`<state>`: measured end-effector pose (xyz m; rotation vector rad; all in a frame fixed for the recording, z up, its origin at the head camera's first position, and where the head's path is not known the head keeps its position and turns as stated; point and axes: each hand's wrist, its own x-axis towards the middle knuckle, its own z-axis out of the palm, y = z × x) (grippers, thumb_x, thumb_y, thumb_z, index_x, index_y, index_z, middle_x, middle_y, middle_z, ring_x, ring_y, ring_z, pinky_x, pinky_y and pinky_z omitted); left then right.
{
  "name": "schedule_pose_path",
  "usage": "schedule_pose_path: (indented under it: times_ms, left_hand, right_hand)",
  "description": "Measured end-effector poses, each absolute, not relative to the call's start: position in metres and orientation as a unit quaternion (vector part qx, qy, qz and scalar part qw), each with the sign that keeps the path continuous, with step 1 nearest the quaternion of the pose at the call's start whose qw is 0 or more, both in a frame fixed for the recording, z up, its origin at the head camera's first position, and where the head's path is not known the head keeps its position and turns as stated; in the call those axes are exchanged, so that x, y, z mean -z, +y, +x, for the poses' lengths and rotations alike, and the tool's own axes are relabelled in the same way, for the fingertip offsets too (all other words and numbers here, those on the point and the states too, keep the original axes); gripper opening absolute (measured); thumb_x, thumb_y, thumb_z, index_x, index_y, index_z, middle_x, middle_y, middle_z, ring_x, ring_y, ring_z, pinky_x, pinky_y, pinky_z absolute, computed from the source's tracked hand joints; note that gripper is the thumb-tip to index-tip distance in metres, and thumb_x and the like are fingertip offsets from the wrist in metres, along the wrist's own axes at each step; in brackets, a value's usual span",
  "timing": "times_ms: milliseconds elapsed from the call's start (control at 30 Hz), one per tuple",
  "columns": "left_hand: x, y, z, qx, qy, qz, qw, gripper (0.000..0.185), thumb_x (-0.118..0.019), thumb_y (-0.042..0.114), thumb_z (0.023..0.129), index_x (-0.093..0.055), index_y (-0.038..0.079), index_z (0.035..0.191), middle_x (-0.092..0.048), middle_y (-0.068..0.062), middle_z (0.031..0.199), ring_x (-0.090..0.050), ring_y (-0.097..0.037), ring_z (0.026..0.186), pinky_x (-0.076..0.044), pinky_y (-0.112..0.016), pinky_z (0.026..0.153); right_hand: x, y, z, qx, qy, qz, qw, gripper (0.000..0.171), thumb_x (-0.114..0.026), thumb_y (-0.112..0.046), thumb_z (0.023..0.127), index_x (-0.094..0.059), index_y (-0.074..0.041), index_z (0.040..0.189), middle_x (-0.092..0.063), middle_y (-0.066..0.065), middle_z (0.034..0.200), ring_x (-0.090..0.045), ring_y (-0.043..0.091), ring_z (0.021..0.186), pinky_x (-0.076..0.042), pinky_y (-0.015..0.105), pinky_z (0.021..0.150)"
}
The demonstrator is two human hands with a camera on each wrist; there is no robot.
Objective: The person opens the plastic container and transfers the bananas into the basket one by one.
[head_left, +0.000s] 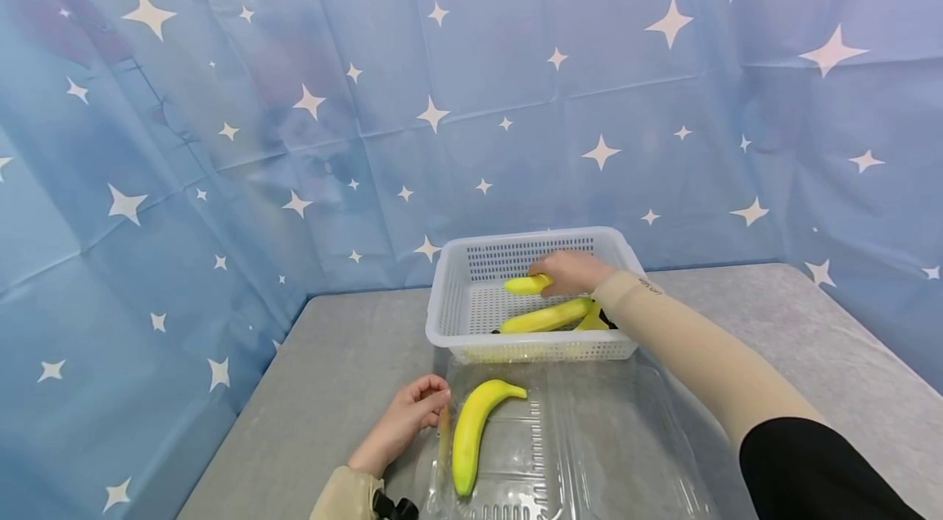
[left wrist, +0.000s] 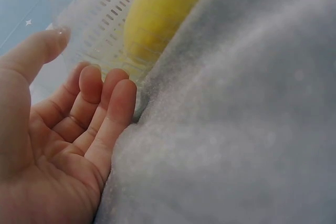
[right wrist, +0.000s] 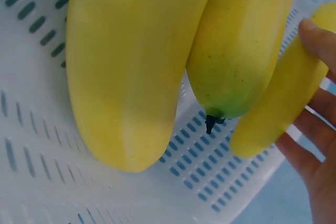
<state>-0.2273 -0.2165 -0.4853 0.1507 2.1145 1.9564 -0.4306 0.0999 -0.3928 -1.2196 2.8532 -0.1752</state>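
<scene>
My right hand [head_left: 569, 270] is inside the white basket [head_left: 436, 315], fingers and thumb around a yellow banana [right wrist: 286, 98]. Beside it in the basket lie more bananas; one [head_left: 545, 317] shows in the head view, and the right wrist view has a dark-tipped banana [right wrist: 236, 51] next to a wider one [right wrist: 126, 77]. In front of the basket a clear plastic clamshell container [head_left: 626, 438] lies opened out, with a single curved banana [head_left: 475, 431] in its left half. My left hand [head_left: 408, 415] is by the container's left edge, fingers loosely bent, thumb apart, holding nothing.
A grey table [head_left: 346, 348] carries the basket and container. The basket stands near the table's back edge, with a blue star-patterned curtain [head_left: 457, 151] behind it and along the left side. My right forearm crosses over the basket's right front corner.
</scene>
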Motion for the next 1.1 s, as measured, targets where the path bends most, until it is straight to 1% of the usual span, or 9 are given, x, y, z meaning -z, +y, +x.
schedule_pose_path:
  times_ms: [233,433,633,900,1100]
  left_hand:
    - [0.4835,-0.216,-0.2269,-0.675,0.724,0.052,0.128,0.03,-0.061,0.019,0.096,-0.054,-0.008,0.109,-0.054,-0.001,0.081,-0.053,-0.012,0.069,-0.049,-0.026,0.063]
    - [0.4837,-0.2161,-0.2273,-0.677,0.723,0.049,0.128,0.03,-0.061,0.018,0.096,-0.055,-0.008,0.109,-0.054,-0.001,0.081,-0.053,-0.012,0.069,-0.049,-0.026,0.062]
    - [0.4831,-0.2161,-0.2267,-0.675,0.725,0.049,0.13,0.03,-0.061,0.018,0.096,-0.054,-0.008,0.109,-0.054,-0.001,0.081,-0.053,-0.011,0.068,-0.049,-0.025,0.062]
    - [0.483,-0.2155,-0.2267,-0.677,0.723,0.05,0.13,0.03,-0.061,0.02,0.096,-0.055,-0.007,0.109,-0.054,-0.001,0.081,-0.052,-0.012,0.069,-0.049,-0.026,0.063]
    - [0.4831,-0.2153,-0.2268,-0.676,0.723,0.05,0.132,0.029,-0.06,0.019,0.097,-0.055,-0.006,0.109,-0.053,-0.001,0.081,-0.052,-0.012,0.069,-0.049,-0.027,0.063]
  right_hand:
    - [0.3955,0.1005,-0.4308,0.054,0.922,-0.379,0.061,0.037,-0.076,-0.02,0.085,-0.067,-0.014,0.121,-0.067,0.002,0.111,-0.063,0.019,0.097,-0.053,0.038,0.081]
    - [0.3967,0.1029,-0.4331,0.061,0.922,-0.369,0.101,0.037,-0.072,-0.024,0.089,-0.065,-0.012,0.124,-0.066,0.005,0.115,-0.062,0.023,0.103,-0.052,0.04,0.084]
    - [0.3982,0.1049,-0.4339,0.106,0.923,-0.342,0.142,0.039,-0.07,-0.023,0.09,-0.065,-0.008,0.125,-0.065,0.009,0.119,-0.06,0.028,0.108,-0.05,0.044,0.088]
    - [0.3997,0.1061,-0.4349,0.119,0.922,-0.337,0.146,0.039,-0.069,-0.021,0.09,-0.064,-0.005,0.125,-0.064,0.011,0.121,-0.059,0.03,0.111,-0.049,0.046,0.091]
    - [0.4012,0.1071,-0.4361,0.116,0.923,-0.333,0.153,0.039,-0.068,-0.022,0.09,-0.063,-0.007,0.126,-0.062,0.01,0.122,-0.058,0.029,0.112,-0.048,0.045,0.091]
